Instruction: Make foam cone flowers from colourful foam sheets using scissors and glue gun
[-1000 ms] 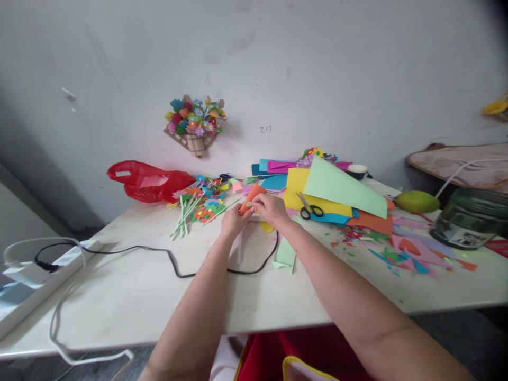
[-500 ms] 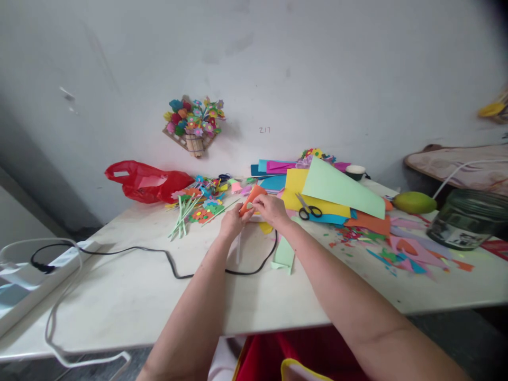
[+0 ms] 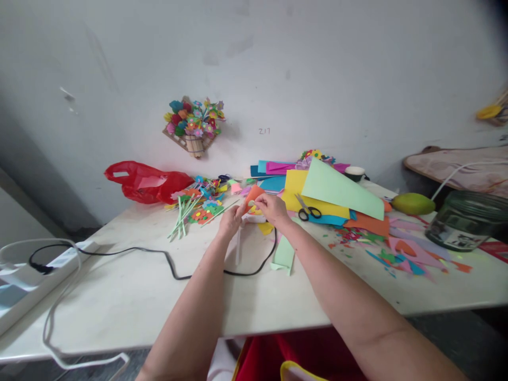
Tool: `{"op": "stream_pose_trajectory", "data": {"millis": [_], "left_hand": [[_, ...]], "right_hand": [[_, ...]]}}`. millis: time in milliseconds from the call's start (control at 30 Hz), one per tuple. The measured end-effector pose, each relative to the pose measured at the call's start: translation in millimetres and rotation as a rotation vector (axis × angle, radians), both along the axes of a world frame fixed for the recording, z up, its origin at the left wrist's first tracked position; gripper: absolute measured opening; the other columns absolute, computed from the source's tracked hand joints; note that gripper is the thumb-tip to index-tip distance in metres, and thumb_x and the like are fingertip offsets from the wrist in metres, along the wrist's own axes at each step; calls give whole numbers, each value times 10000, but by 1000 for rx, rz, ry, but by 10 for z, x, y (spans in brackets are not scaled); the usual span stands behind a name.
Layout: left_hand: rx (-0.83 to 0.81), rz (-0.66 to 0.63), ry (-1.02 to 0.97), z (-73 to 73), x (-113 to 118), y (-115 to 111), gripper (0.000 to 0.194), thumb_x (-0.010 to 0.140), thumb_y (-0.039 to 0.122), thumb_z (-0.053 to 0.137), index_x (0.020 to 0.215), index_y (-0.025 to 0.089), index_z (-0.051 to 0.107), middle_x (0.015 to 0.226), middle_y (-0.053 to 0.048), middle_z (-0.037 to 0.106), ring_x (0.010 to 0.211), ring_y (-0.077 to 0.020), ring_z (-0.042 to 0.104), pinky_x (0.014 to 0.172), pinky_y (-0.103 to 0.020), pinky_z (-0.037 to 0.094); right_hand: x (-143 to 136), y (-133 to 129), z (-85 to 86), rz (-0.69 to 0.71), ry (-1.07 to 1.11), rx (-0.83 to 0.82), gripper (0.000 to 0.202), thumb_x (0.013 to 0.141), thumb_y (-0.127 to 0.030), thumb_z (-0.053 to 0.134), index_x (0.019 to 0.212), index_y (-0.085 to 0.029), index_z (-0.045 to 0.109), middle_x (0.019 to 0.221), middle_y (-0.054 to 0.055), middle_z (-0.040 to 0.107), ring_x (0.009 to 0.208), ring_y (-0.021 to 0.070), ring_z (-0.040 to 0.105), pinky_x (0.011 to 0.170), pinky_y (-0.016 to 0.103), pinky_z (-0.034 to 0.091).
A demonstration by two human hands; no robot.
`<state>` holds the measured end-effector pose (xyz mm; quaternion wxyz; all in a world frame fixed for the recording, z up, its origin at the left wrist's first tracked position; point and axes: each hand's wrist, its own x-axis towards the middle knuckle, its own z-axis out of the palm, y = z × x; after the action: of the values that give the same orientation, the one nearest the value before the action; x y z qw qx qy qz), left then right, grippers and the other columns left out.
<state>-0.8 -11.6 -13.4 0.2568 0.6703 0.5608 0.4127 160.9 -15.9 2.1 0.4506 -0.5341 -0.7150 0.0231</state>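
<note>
Over the middle of the white table, my left hand (image 3: 232, 219) pinches an orange sheet (image 3: 253, 196) by its lower left side. My right hand (image 3: 273, 209) is closed at the sheet's right edge, its fingertips on a small pale round piece (image 3: 251, 203) that lies against the orange. Just below the hands are a white tool (image 3: 254, 218), mostly hidden, and a yellow scrap (image 3: 265, 228). A pale green strip (image 3: 283, 255) lies nearer the front edge.
Black-handled scissors (image 3: 309, 213) rest on coloured sheets to the right. Farther right are a green mango (image 3: 413, 203) and a glass jar (image 3: 464, 222). Green stems (image 3: 183, 217) and a red bag (image 3: 148, 182) are at left. A black cord (image 3: 170, 264) crosses the table.
The orange sheet has tilted slightly, and the pale round piece shows a little higher. Both hands have stayed almost in place.
</note>
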Motion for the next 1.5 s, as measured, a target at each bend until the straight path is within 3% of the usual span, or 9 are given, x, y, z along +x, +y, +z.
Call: {"op": "stream_pose_trajectory", "data": {"millis": [333,667,1033,1167,1367,1500], "left_hand": [[140,277,253,5,-20,-47,388,778,568,549,958,226,590,786,-31,635,738,-186,576,602,-249,306],[166,362,303,44,1,-100,434,764,391,644,1147,251,495,986,-47,690,893,-222,633,655,-267,353],[204,415,373,50,25,-110,442,844,329,542,1271,225,498,1187,-133,623,1004,-285,606,749,-330,415],[257,384,347,8,44,-109,532,823,460,565,1268,176,495,1174,-150,619,1047,-297,589,795,-337,429],[191,410,429,16,79,-119,335,873,436,488,1108,210,568,1031,-111,673,938,-264,630,746,-318,428],[112,417,451,32,98,-125,335,865,405,495,1144,222,530,943,-101,691,878,-265,646,712,-324,420]], "right_hand": [[24,113,-105,158,249,-39,84,805,-208,575,733,-190,615,703,6,707,630,143,650,624,261,486],[17,142,-145,198,266,-51,54,764,-171,589,735,-185,631,684,5,681,649,149,654,624,259,498],[-9,92,-115,213,246,-55,65,758,-187,584,718,-182,635,700,18,675,661,159,642,636,268,483],[-19,109,-127,225,277,-39,61,737,-163,597,687,-191,617,662,1,658,617,143,623,605,249,475],[-22,138,-144,249,308,-41,68,730,-151,609,674,-189,600,632,-5,645,582,140,606,579,245,462],[-28,125,-135,246,303,-45,64,735,-152,606,683,-190,604,644,-6,656,571,135,601,571,242,455]]}}
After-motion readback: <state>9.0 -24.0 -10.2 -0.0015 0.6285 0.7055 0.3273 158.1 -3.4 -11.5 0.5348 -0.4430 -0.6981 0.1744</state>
